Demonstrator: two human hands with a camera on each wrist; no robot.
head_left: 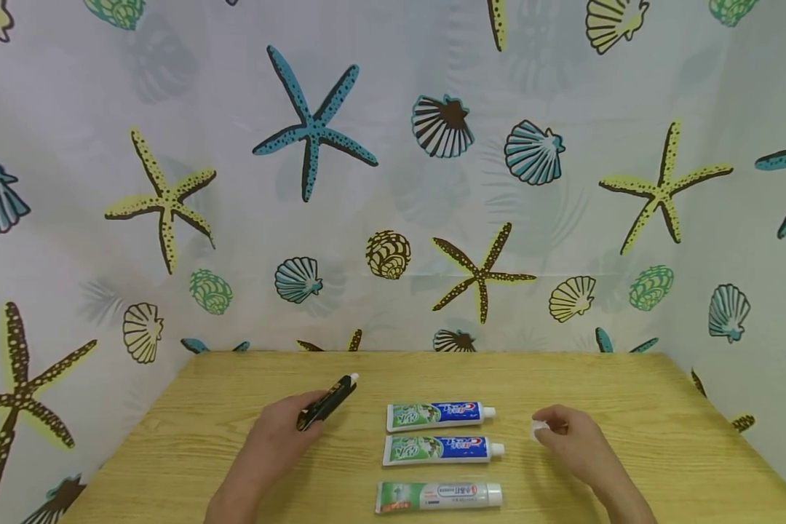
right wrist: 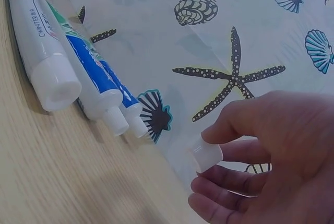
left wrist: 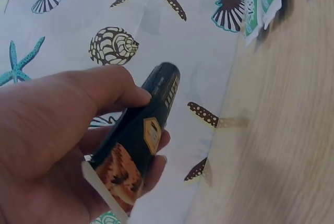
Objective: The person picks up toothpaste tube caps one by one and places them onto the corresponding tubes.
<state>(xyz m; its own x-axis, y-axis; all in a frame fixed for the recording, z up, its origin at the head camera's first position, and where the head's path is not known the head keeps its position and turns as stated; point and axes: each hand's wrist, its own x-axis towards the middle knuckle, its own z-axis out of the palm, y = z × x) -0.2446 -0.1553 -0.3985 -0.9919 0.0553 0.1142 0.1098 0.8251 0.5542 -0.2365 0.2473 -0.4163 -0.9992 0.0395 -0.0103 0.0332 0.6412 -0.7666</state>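
Note:
In the head view my left hand (head_left: 276,431) grips a dark toothpaste tube (head_left: 327,403), tilted up and to the right, its small white nozzle (head_left: 354,377) bare. The left wrist view shows gold print and an orange animal picture on the tube (left wrist: 142,145), with the thumb along its upper side. My right hand (head_left: 578,441) pinches a small white cap (head_left: 537,428) between thumb and fingers, above the table's right part. In the right wrist view the cap (right wrist: 206,154) is apart from any tube.
Between the hands lie two blue and green toothpaste tubes (head_left: 455,414) and, nearest me, a grey and green tube (head_left: 445,497), all capped ends to the right. Patterned sheets (head_left: 393,189) with starfish and shells enclose the wooden table (head_left: 236,378) at the back and sides.

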